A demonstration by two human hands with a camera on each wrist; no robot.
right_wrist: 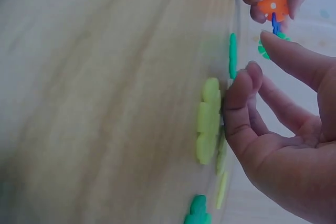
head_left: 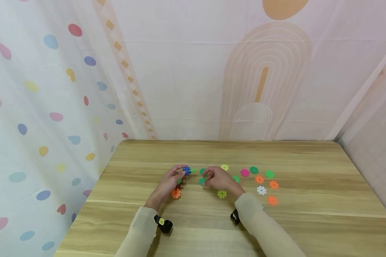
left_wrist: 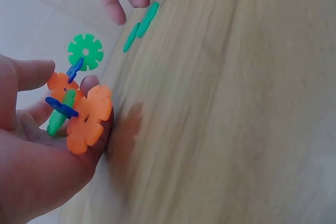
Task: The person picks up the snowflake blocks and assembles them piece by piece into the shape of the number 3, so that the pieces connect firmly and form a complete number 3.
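Nearest the camera, the left hand [left_wrist: 37, 145] grips a small cluster of joined discs [left_wrist: 79, 111] just above the worktop [head_left: 308, 221]. The right hand [head_left: 220, 179] hovers with relaxed fingers, grasping nothing, over a green disc [head_left: 202, 181]. Assembly appears barely begun: about a dozen loose discs [head_left: 261, 190] remain unattached.

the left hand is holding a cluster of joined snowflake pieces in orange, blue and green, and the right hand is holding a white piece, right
Not quite. The left hand does hold the cluster, but the right hand has no white piece; the head view shows the white piece lying on the table, apart from both hands.
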